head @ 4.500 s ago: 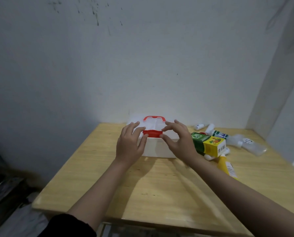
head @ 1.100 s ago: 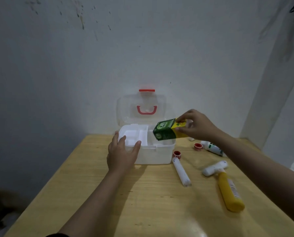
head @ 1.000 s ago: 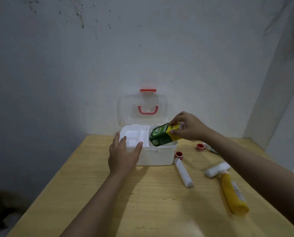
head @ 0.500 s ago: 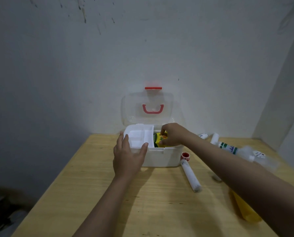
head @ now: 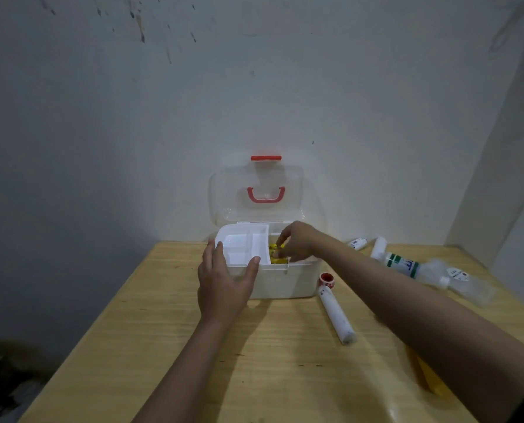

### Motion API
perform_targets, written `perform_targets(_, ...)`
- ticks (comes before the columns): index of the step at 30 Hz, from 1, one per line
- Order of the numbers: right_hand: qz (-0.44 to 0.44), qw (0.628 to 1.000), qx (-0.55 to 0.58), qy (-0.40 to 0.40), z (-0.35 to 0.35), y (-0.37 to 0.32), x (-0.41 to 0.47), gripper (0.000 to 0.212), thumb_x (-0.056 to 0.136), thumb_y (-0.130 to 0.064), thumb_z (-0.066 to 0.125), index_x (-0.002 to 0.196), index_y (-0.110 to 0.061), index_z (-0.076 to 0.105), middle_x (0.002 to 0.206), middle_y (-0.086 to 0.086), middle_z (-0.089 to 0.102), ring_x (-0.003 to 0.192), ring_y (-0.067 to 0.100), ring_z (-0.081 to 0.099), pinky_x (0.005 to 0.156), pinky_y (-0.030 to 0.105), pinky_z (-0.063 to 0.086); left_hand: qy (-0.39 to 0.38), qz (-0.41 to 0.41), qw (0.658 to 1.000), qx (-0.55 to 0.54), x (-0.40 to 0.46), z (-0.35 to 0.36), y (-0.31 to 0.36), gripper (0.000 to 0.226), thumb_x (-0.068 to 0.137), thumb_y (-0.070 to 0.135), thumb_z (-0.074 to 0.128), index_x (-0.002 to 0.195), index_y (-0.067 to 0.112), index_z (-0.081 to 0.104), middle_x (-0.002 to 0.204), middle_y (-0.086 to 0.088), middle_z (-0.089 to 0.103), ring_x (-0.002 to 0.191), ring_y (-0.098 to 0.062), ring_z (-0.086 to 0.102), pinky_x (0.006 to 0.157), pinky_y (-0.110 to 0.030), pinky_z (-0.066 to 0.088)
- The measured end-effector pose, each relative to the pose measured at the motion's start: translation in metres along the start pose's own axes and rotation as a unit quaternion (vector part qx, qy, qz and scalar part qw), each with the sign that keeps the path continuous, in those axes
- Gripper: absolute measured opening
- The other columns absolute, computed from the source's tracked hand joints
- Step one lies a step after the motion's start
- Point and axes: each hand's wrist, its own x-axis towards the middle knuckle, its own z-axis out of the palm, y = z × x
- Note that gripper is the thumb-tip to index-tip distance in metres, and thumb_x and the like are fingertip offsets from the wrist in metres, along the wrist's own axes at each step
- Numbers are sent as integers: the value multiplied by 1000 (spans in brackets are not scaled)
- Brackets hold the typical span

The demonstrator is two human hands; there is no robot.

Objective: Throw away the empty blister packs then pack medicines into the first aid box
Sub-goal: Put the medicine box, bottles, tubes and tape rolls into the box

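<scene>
The white first aid box (head: 285, 285) stands at the back of the wooden table, its clear lid (head: 256, 209) with a red handle raised against the wall. A white divided tray (head: 242, 245) fills its left half. My left hand (head: 224, 288) grips the box's front left corner, thumb on the rim. My right hand (head: 297, 241) reaches into the right half, fingers closed on a green and yellow medicine carton (head: 274, 260) that lies low inside, mostly hidden by the fingers.
A white tube (head: 335, 312) with a red cap (head: 327, 277) lies right of the box. Further right lie a green-labelled bottle (head: 402, 264), a clear bottle (head: 455, 277) and a small white tube (head: 357, 242). A yellow tube (head: 428, 380) shows under my right forearm.
The box was opened. My right hand carried the carton from above the box down into its right half and has pushed it lower. My left hand stays on the box.
</scene>
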Motion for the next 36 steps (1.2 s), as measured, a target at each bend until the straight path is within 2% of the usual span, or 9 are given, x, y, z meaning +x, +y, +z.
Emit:
perform_targets(4,-38,993,62,93,-32,10,-22,35,77,-25,74,108,-11,67,112,10,68,98,23,65,88,34,52,-11,-11,1000,-13,-1,-2,3,84,79,61,56,145,17,27,156,5,19,138,-22,25,93,-40,42)
perform_targets(7,-42,987,56,141,-59,37,-51,27,78,-25,73,102,-13,70,96,8,72,87,19,67,76,26,49,-24,-21,999,-19,-2,-4,6,84,81,59,56,145,15,26,157,5,15,139,-23,23,94,-40,40)
perform_targets(10,7,983,37,178,-75,89,-80,22,79,-21,72,100,-14,69,94,7,73,82,19,67,70,26,50,-41,-30,999,-12,-2,-7,9,84,82,59,55,145,13,26,158,5,13,139,-25,22,95,-42,40)
perform_targets(14,100,970,-13,220,-72,167,-114,29,80,-18,70,108,-9,66,108,12,68,96,24,63,76,29,46,-62,-43,997,-6,0,-12,12,85,82,60,54,145,10,27,158,3,13,139,-28,22,98,-46,38)
perform_targets(18,132,966,-50,217,-55,215,-128,37,79,-23,70,114,-10,63,115,14,66,104,29,61,82,34,47,-71,-46,996,-5,-1,-14,13,87,81,61,54,146,10,27,158,2,13,140,-29,22,101,-47,37)
perform_targets(22,159,960,-65,219,-41,228,-122,39,80,-28,67,117,-17,61,116,11,66,110,32,55,84,40,50,-66,-47,997,-5,-2,-14,14,85,82,59,56,145,9,28,158,1,14,140,-30,22,101,-48,36)
perform_targets(24,170,955,-77,231,-35,231,-119,38,82,-23,66,119,-19,59,114,12,66,113,34,48,82,40,49,-62,-48,997,-7,-1,-13,15,84,82,57,57,145,9,28,158,0,15,139,-31,23,101,-48,36)
perform_targets(30,137,944,-82,288,-29,239,-115,29,82,-16,60,111,-16,62,106,11,66,96,30,59,74,37,50,-58,-45,997,-11,0,-11,13,84,82,56,58,145,9,29,158,-1,15,139,-31,23,102,-48,36)
perform_targets(36,38,924,1,382,-45,218,-120,17,79,-7,65,94,2,69,93,20,70,85,34,63,72,29,41,-51,-41,998,-25,-1,-10,12,83,81,55,59,144,10,29,157,0,16,139,-31,24,99,-47,38)
